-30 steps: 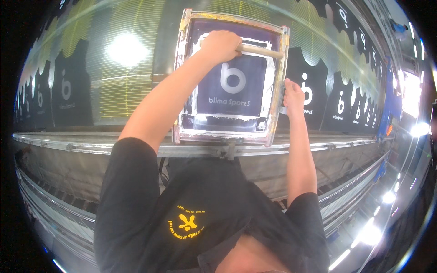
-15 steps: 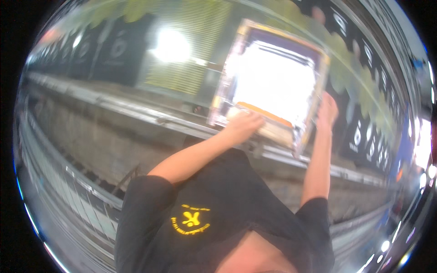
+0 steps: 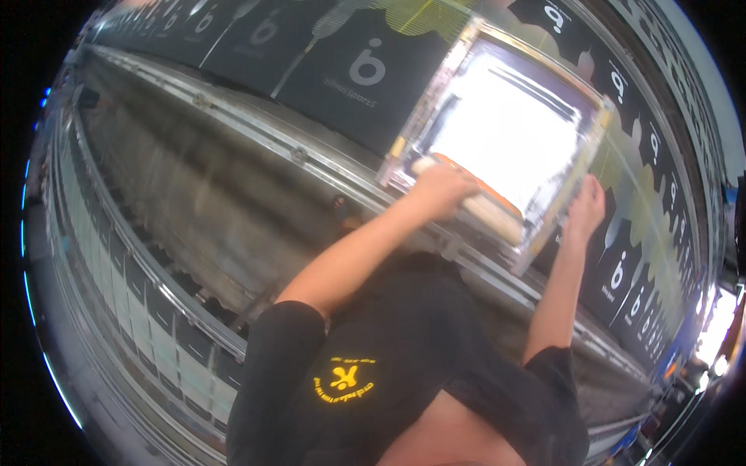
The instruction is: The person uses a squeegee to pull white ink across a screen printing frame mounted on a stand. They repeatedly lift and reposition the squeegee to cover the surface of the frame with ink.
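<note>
Harsh white lights [image 3: 721, 322] flare at the lower right rim. The bright white surface [image 3: 505, 128] inside the rectangular paint-stained frame [image 3: 433, 101] looks nearly blown out. Dimmer shade lies below the long silvery metal rail [image 3: 250, 127], bowed by fisheye distortion. Softness, possibly motion blur, smears detail; corners fall black.

Free room over white middle [image 3: 509, 128] of screen frame [image 3: 430, 101]; squeegee [image 3: 496, 217] bars near end, side rails [image 3: 594, 133] flank it.

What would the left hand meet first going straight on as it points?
Likely the white layer inside the screen frame, just past the orange blade of the squeegee the left hand holds; its height above that layer is unclear.
</note>
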The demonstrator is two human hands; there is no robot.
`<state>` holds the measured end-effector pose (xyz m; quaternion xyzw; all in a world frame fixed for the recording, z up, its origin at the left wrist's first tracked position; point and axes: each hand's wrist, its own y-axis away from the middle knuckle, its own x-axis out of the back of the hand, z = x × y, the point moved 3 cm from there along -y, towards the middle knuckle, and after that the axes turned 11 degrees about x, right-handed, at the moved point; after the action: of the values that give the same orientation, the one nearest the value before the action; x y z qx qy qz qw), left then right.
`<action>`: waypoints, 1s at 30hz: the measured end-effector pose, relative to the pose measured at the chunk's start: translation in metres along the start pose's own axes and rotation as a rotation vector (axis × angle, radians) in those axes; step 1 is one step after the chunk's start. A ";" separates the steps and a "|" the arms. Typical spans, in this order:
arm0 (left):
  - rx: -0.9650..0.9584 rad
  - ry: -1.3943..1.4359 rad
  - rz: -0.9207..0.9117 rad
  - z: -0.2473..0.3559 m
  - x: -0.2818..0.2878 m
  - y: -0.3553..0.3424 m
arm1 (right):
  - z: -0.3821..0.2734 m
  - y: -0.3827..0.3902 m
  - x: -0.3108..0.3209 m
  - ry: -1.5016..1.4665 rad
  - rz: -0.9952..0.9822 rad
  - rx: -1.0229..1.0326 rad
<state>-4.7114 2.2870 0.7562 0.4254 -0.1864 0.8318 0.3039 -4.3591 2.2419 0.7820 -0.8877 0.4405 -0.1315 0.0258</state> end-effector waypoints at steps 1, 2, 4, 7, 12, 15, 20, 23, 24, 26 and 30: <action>0.009 0.018 0.002 -0.031 0.019 0.000 | 0.012 0.002 -0.030 0.013 0.038 0.075; 0.037 0.028 -0.003 -0.061 0.036 0.008 | 0.015 0.012 -0.067 -0.014 0.019 0.130; 0.064 -0.030 -0.037 -0.111 0.073 0.020 | 0.011 0.042 -0.139 0.079 0.002 0.054; 0.105 -0.087 -0.024 -0.162 0.106 0.030 | 0.030 0.073 -0.212 0.206 0.009 0.182; 0.024 -0.272 -0.045 -0.242 0.163 0.049 | 0.020 0.127 -0.314 0.058 0.057 0.107; 0.111 -0.290 -0.171 -0.264 0.191 0.050 | 0.022 0.137 -0.346 0.098 0.049 0.037; 0.289 -0.152 0.012 -0.278 0.251 0.024 | 0.006 0.146 -0.368 0.227 0.009 -0.141; 0.443 -0.145 0.146 -0.315 0.262 -0.007 | 0.018 0.144 -0.375 0.336 -0.030 -0.181; 0.530 -0.180 0.170 -0.328 0.265 -0.017 | 0.020 0.144 -0.377 0.354 -0.046 -0.208; 0.657 -0.173 0.177 -0.329 0.272 -0.037 | 0.017 0.142 -0.377 0.442 -0.054 -0.245; 0.769 -0.240 0.123 -0.352 0.267 -0.060 | 0.016 0.144 -0.373 0.434 -0.058 -0.287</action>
<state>-5.0023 2.6251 0.7785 0.5899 0.0791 0.8021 0.0483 -4.6824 2.4472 0.6642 -0.8455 0.4242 -0.2557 -0.1994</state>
